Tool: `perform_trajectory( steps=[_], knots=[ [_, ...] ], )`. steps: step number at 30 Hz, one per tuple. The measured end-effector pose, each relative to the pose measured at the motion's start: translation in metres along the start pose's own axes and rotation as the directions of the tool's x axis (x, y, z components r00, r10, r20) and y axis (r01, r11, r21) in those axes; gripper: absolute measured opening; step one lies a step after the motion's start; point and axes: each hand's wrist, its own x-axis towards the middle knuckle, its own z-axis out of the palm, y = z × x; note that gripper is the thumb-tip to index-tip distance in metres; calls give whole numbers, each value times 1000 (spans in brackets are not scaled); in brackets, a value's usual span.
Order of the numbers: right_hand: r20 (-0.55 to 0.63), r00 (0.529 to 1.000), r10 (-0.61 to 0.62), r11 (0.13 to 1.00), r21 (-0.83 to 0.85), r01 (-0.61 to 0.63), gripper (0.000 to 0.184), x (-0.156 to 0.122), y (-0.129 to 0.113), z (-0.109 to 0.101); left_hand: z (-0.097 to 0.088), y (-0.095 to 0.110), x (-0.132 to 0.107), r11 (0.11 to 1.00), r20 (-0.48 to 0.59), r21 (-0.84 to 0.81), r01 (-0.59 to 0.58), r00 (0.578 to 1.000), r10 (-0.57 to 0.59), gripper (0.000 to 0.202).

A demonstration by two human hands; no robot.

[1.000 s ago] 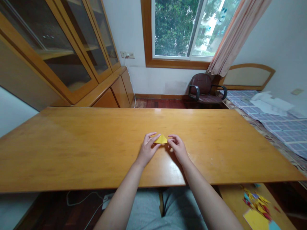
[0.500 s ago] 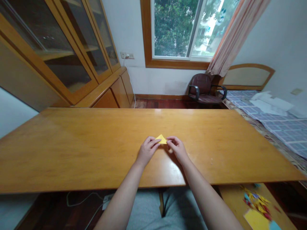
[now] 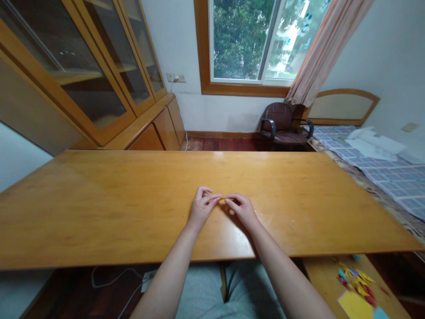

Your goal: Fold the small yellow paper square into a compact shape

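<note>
A small piece of folded yellow paper [image 3: 222,198] is pinched between my two hands over the wooden table [image 3: 133,190]. It shows almost edge-on, as a thin strip, so its shape is mostly hidden. My left hand [image 3: 202,206] grips its left end between thumb and fingers, with the other fingers curled. On the other end, my right hand [image 3: 241,208] closes thumb and forefinger. The fingertips of both hands nearly meet around the paper.
At lower right, a lower surface [image 3: 320,277] holds yellow paper sheets [image 3: 355,305] and a pile of colourful folded pieces [image 3: 357,281]. A brown armchair [image 3: 280,122] stands beyond the table, a bed [image 3: 375,159] to the right, a glass-door cabinet [image 3: 129,106] at left.
The yellow paper has tipped from showing a broad triangular face to nearly edge-on. My fingers have shifted along it, and my right hand has come slightly to the left.
</note>
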Motion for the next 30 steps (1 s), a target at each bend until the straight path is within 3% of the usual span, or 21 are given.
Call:
perform_trajectory(
  steps=[10, 16, 30],
  knots=[
    [-94, 996, -7, 1000, -26, 5, 21, -1, -3, -2, -2, 2, 3, 998, 55, 58, -21, 998, 18, 12],
    [-161, 982, 93, 994, 68, -83, 26, 0, -2, -2, -3, 1, 5, 996, 78, 77, -34, 997, 28, 13],
    [-233, 954, 188, 964, 230, -133, 27, 0, 2, -5, -7, 0, 8, 976, -9, -127, 174, 984, -177, 17]
  ],
)
